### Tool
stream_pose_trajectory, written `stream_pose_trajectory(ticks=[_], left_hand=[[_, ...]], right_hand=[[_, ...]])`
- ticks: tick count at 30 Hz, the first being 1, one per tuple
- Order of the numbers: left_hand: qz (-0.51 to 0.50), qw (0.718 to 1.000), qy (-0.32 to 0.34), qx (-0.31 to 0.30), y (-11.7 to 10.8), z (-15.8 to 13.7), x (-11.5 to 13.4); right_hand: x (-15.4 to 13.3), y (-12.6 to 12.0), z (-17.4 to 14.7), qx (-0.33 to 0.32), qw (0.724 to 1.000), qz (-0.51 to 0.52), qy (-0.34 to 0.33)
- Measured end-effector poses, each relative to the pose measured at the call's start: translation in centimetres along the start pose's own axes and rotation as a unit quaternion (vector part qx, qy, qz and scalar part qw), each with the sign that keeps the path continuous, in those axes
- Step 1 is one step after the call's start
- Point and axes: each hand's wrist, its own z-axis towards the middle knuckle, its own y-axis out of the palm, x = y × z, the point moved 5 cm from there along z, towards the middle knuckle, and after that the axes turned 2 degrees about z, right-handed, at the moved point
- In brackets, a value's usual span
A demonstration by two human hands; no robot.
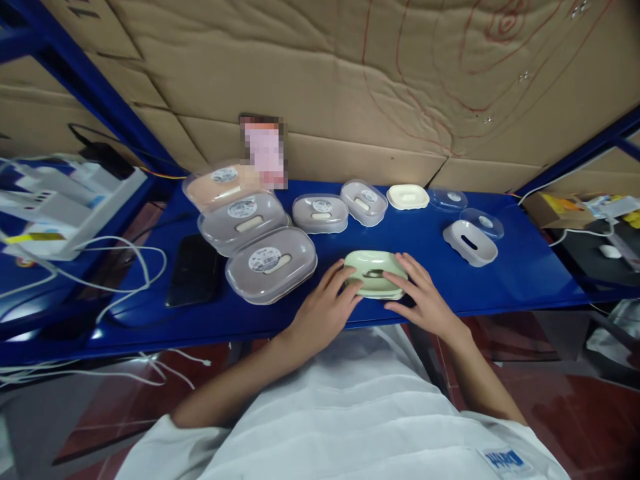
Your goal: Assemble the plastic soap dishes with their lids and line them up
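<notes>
A light green soap dish [376,261] with an oval slot in its middle sits at the front edge of the blue table. My left hand [327,300] grips its left end, with the fingertips on the rim and upper face. Around the right end are the fingers of my right hand [425,300], slightly spread and touching the dish. To the right lies a pale grey soap dish [485,253] without a cover, a clear lid [484,224] just behind it. Further back are a cream soap dish [415,205] and another clear lid [445,199].
Several lidded soap dishes with round labels stand left and behind, the nearest being a grey lidded dish [295,280]. A black phone [193,273] lies at the left, near white cables [145,267] and a power strip [95,220]. Cardboard [320,87] walls the back.
</notes>
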Motion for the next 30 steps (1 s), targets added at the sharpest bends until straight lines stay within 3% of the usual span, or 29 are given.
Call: stream_pose_trajectory(ticks=[6,15,20,30], left_hand=[[0.045,0.996,0.045,-0.056,1.2,1.1,0.7],[0.029,0.997,0.036,-0.055,1.5,1.2,0.5],[0.02,0.998,0.022,-0.052,1.8,1.3,0.1],[0.058,0.998,0.034,0.0,0.3,0.6,0.1]], right_hand=[[0.5,-0.4,-0.3,0.018,0.999,-0.041,-0.011],[2.5,-0.7,-0.1,0.037,0.999,0.009,0.029],[3.3,-0.6,0.4,0.013,0.999,0.015,0.044],[0.4,0.0,1.2,-0.027,0.998,-0.035,-0.037]])
